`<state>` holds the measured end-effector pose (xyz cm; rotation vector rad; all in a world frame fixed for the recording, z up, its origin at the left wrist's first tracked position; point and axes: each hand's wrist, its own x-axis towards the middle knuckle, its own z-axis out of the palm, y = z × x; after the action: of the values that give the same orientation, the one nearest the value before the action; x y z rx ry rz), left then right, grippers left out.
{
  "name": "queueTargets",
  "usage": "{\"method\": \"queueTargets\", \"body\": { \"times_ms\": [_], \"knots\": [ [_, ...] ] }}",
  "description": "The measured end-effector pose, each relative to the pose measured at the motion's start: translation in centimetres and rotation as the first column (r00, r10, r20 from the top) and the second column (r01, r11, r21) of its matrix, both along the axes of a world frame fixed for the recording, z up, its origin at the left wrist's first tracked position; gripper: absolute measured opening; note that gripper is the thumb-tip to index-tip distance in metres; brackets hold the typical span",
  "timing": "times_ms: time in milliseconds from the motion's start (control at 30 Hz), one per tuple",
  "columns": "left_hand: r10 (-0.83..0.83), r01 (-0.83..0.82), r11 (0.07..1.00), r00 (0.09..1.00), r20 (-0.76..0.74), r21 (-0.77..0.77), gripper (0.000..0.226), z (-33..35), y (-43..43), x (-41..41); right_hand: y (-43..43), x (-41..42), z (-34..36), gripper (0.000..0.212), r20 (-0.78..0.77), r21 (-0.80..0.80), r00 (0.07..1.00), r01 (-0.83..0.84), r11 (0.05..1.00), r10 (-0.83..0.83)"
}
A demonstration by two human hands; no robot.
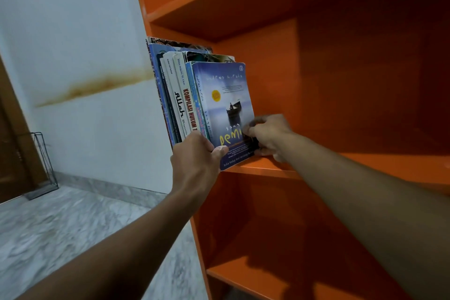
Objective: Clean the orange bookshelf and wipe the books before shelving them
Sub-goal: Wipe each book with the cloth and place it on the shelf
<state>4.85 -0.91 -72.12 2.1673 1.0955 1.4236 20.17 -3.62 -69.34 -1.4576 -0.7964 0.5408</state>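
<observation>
Two hands brace the row: my left hand (194, 153) grips the spines with its thumb on the blue paperback with the boat cover (225, 109), and my right hand (267, 137) presses curled fingers on that cover. The upright books (180, 95) overhang the orange bookshelf's (341, 80) left edge; I judge letting go could topple them.

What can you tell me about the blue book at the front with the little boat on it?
The blue book is a paperback with a glossy cover showing a dark boat on misty water, a round yellow sticker and yellow lettering low down. It stands upright on the orange shelf, last in a row of books, cover facing out. The left hand grips its lower left corner; the right hand touches its lower right edge.
</observation>
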Motion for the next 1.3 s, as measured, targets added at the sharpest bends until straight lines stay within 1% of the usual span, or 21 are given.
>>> {"method": "queueTargets", "body": {
  "times_ms": [67, 167, 333, 467, 567, 700, 833, 900, 933, 1000, 1067, 1167, 1233, 1300],
  "knots": [
    [-0.001, 0.001, 1.000, 1.000, 0.006, -0.018, 0.028, -0.1, 0.0, 0.0, -0.2, 0.0, -0.1, 0.020, 0.006, 0.006, 1.000, -0.009, 1.000, 0.009],
    [-0.005, 0.006, 1.000, 1.000, 0.009, -0.027, 0.029, -0.2, -0.1, 0.1, -0.4, 0.1, -0.3, 0.037, -0.002, 0.017, 1.000, -0.013, 1.000, 0.013],
    [0.004, -0.004, 1.000, 1.000, 0.006, 0.005, 0.036, -0.3, -0.3, 0.4, -0.7, 0.2, -0.4, 0.058, -0.011, 0.013, 1.000, -0.021, 1.000, 0.021],
    [-0.023, 0.023, 1.000, 1.000, 0.019, 0.012, 0.034, -0.5, -0.3, 0.5, -1.2, 0.4, -0.4, 0.067, 0.007, -0.019, 1.000, 0.013, 1.000, -0.013],
    [-0.035, 0.035, 0.999, 0.999, 0.018, 0.019, 0.028, -0.8, -0.2, 0.5, -1.6, 0.4, -0.4, 0.070, 0.020, -0.037, 0.999, 0.033, 0.999, -0.032],
    [-0.058, 0.059, 0.998, 0.998, -0.030, 0.033, 0.022, -1.3, -0.3, 0.4, -2.2, 0.2, -0.3, 0.070, 0.059, -0.070, 0.994, 0.101, 0.992, -0.097],
    [-0.126, 0.127, 0.992, 0.991, -0.050, 0.005, 0.019, -1.4, -0.3, 0.2, -2.9, -0.4, 0.0, 0.057, 0.127, -0.107, 0.979, 0.171, 0.979, -0.157],
    [-0.176, 0.175, 0.984, 0.976, -0.130, -0.021, 0.018, -1.5, -0.4, -0.1, -3.1, -0.8, -0.1, 0.049, 0.177, -0.125, 0.966, 0.214, 0.969, -0.191],
    [-0.204, 0.200, 0.979, 0.957, -0.204, -0.042, 0.017, -1.6, -0.4, -0.3, -3.3, -1.1, -0.1, 0.041, 0.216, -0.131, 0.952, 0.250, 0.959, -0.218],
    [-0.245, 0.224, 0.970, 0.893, -0.378, -0.099, 0.015, -2.1, -0.5, -0.7, -3.5, -1.6, -0.4, 0.021, 0.378, -0.156, 0.881, 0.365, 0.918, -0.286],
    [-0.264, 0.231, 0.964, 0.820, -0.508, -0.129, 0.011, -2.5, -0.4, -1.2, -3.9, -2.6, -0.7, 0.017, 0.536, -0.150, 0.780, 0.466, 0.872, -0.324],
    [-0.292, 0.268, 0.954, 0.742, -0.603, -0.133, 0.008, -2.7, -0.3, -2.3, -4.8, -4.6, -1.1, 0.019, 0.676, -0.136, 0.661, 0.546, 0.827, -0.326],
    [-0.311, 0.309, 0.944, 0.708, -0.634, -0.118, 0.002, -3.1, -0.5, -3.1, -5.8, -6.3, -1.5, 0.018, 0.745, -0.115, 0.577, 0.605, 0.788, -0.335],
    [-0.354, 0.354, 0.925, 0.669, -0.654, -0.139, 0.004, -4.2, -0.9, -3.7, -6.9, -8.0, -2.6, 0.019, 0.789, -0.057, 0.478, 0.682, 0.729, -0.385]
  ]
}}
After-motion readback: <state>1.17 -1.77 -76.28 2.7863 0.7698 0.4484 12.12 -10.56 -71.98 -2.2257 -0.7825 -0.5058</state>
